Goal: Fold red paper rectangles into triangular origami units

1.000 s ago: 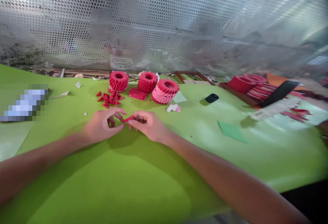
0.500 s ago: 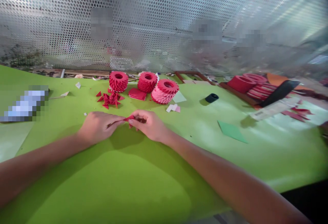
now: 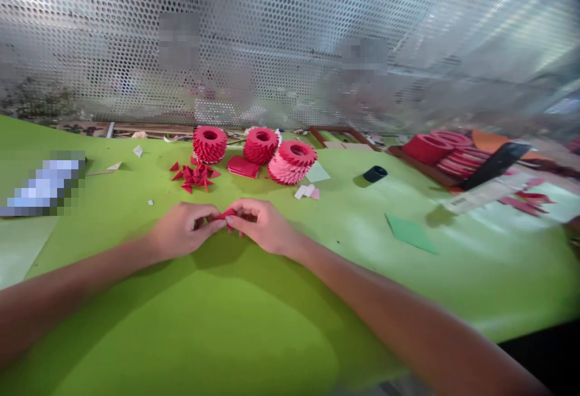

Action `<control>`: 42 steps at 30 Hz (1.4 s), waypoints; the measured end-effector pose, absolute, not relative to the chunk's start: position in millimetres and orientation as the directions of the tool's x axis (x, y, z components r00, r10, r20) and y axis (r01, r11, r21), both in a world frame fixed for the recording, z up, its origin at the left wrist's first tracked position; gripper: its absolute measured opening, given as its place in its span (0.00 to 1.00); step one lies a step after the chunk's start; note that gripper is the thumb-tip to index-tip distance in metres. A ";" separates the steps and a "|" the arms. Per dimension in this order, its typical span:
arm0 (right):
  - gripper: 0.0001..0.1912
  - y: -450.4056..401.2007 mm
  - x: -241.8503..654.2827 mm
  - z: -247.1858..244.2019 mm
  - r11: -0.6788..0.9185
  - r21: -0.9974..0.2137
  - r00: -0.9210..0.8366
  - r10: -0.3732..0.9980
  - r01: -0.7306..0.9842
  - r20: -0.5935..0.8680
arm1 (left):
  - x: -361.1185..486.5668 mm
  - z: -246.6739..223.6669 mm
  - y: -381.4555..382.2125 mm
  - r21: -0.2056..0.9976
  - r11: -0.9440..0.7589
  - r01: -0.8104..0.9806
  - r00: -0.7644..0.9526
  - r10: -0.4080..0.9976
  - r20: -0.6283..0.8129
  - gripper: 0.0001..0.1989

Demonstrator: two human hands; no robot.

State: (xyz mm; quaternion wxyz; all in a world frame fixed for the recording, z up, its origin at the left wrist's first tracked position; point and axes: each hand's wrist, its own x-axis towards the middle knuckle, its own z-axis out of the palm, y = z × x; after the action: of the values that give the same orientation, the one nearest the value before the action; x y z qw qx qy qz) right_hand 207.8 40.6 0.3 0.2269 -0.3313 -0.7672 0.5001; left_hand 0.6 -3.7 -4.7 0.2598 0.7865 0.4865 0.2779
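Observation:
My left hand point(image 3: 181, 230) and my right hand point(image 3: 260, 223) meet above the green table point(image 3: 344, 275), pinching a small folded red paper piece point(image 3: 228, 213) between their fingertips. Most of that piece is hidden by my fingers. Beyond my hands stand a red folded-paper ring point(image 3: 209, 144), a second red ring point(image 3: 260, 146) and a pink-and-red ring point(image 3: 292, 162). Loose red paper triangles point(image 3: 193, 176) lie in a heap to the left of a flat stack of red paper point(image 3: 243, 167).
A perforated metal screen point(image 3: 290, 51) rises behind the table. To the right lie a black roll point(image 3: 374, 173), a green paper sheet point(image 3: 409, 233) and a wooden tray point(image 3: 421, 166) holding red rings. A blurred-out object point(image 3: 45, 184) covers part of the left side.
My hands have stayed together on the red piece, with small shifts of the fingers. My left fingers have curled a little more than half a second ago.

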 end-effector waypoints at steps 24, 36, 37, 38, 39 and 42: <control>0.06 36.6 210.9 4.1 0.620 -0.729 -0.659 0.682 0.290 0.318 | -8.2 -5.2 5.2 0.922 -0.151 0.356 0.315 0.949 0.034 0.18; 0.08 46.7 214.1 -3.7 0.762 -0.601 -0.633 0.593 0.240 0.498 | -10.7 -1.0 7.5 0.949 -0.156 0.273 0.408 0.912 0.033 0.19; 0.08 46.9 214.1 -3.7 0.760 -0.605 -0.631 0.595 0.238 0.499 | -11.1 -1.5 7.9 0.948 -0.160 0.274 0.414 0.910 0.034 0.20; 0.07 46.9 213.9 -3.4 0.755 -0.612 -0.625 0.600 0.235 0.499 | -11.6 -1.9 8.2 0.947 -0.165 0.275 0.422 0.906 0.036 0.20; 0.07 46.8 213.6 -2.9 0.747 -0.623 -0.618 0.607 0.230 0.500 | -12.0 -2.3 8.5 0.946 -0.171 0.275 0.427 0.904 0.039 0.21; 0.05 45.1 212.7 -0.3 0.706 -0.680 -0.598 0.636 0.195 0.488 | -12.8 -3.3 9.3 0.943 -0.183 0.277 0.432 0.901 0.048 0.21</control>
State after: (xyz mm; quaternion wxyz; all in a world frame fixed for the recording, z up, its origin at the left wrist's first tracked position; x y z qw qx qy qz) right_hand 212.7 45.1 -0.3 0.3750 -0.2462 -0.8441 0.2937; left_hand -12.8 9.3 -3.3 0.4797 0.6970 0.4224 0.3250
